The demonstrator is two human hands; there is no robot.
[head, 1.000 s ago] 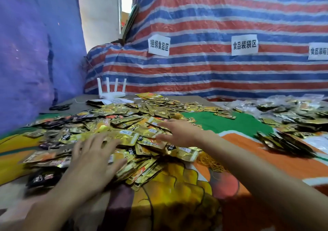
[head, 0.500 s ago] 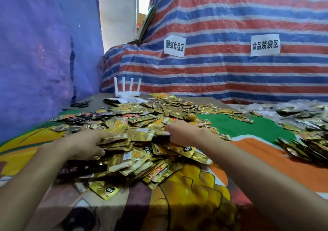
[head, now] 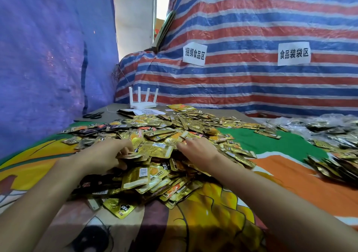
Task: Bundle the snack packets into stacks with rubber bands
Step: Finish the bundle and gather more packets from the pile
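A wide heap of gold foil snack packets point(head: 174, 127) covers the middle of the cartoon-print tablecloth point(head: 213, 222). My left hand point(head: 106, 155) sits at the heap's near left; its fingers and thumb curl round a handful of packets point(head: 133, 156). My right hand point(head: 195, 147) lies on the heap to the right, its fingers bent over the edge of the same cluster of packets point(head: 158, 149), thumb hidden. The cluster lies between the two hands. No rubber bands show.
A white router point(head: 142, 104), a printed sheet point(head: 149, 112) and black scissors point(head: 94, 114) sit at the far edge. Dark packet stacks point(head: 333, 168) and bagged packets point(head: 329, 127) lie on the right. Blue tarp walls the left, striped tarp with two signs the back.
My left hand went from flat on the heap to curled round a handful and slid right. Both hands drew closer together, bunching packets between them. The camera view shifted left.
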